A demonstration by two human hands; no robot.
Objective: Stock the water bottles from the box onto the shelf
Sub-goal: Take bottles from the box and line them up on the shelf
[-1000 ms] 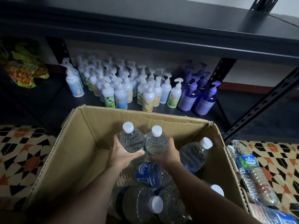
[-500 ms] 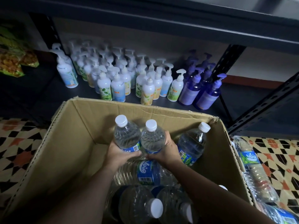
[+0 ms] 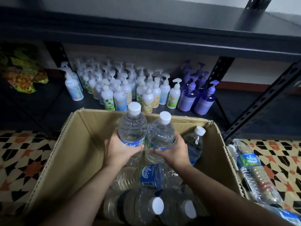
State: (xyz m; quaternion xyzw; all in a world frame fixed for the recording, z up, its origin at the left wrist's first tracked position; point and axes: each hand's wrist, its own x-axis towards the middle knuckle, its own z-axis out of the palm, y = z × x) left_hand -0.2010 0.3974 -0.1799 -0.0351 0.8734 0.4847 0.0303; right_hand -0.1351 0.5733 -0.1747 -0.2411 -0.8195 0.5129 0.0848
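The dark shelf (image 3: 48, 110) holds many white pump bottles (image 3: 120, 88), purple pump bottles (image 3: 195, 97) beside them, and snack bags (image 3: 21, 75) (far left). The tiled floor (image 3: 21, 163) carries the box (image 3: 68, 160) and a water bottle (image 3: 254, 170) lying beside it.

Both bare forearms reach forward from the lower edge of the view, converging toward the middle. The left hand (image 3: 119, 150) is curled with its thumb across the front, fingers wrapped out of sight. The right hand (image 3: 173, 151) mirrors it, closed tight, knuckles up; the two thumbs seem almost to touch.
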